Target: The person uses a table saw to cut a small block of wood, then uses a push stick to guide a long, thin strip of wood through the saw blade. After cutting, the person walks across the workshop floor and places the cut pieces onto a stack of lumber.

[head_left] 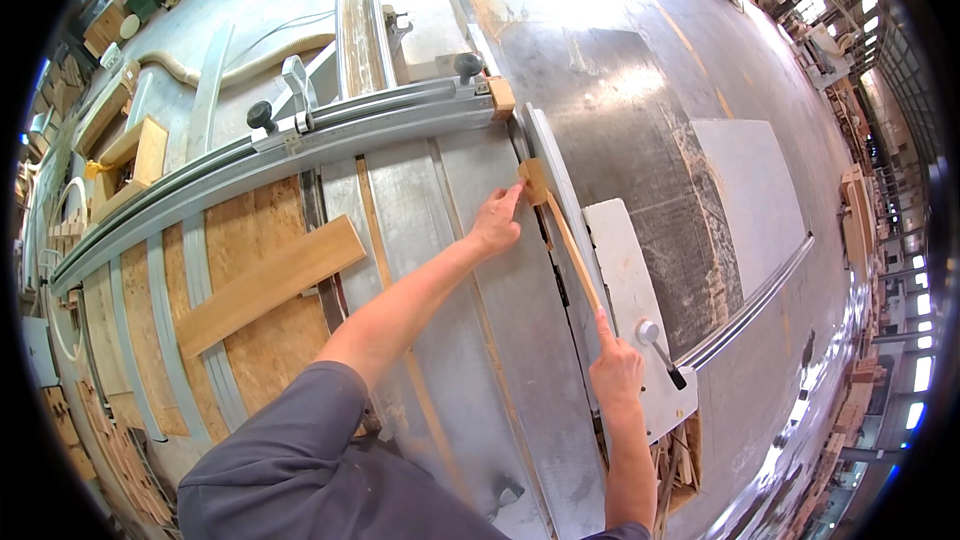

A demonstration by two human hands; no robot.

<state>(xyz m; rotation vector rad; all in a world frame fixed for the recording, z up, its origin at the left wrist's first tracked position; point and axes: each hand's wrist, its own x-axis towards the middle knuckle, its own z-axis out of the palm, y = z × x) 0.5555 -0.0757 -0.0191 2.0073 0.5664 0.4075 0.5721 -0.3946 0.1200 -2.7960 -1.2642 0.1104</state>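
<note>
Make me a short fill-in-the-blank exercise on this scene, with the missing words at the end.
1. By the fingers of the left hand is a small block made of ____.
2. The right hand meets the thin strip with its ____ finger.
3. The thin strip lies to the ____ of the wide board.
4. Both knobs on the long metal rail are coloured ____.

Missing words: wood; index; right; black.

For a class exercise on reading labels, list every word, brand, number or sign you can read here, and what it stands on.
None can be read.
Wood block at the left hand, thin wooden strip at the right hand: no readable text.
Board and metal fence: none readable.
Farther off: any marks are too small and blurred to read.
</note>
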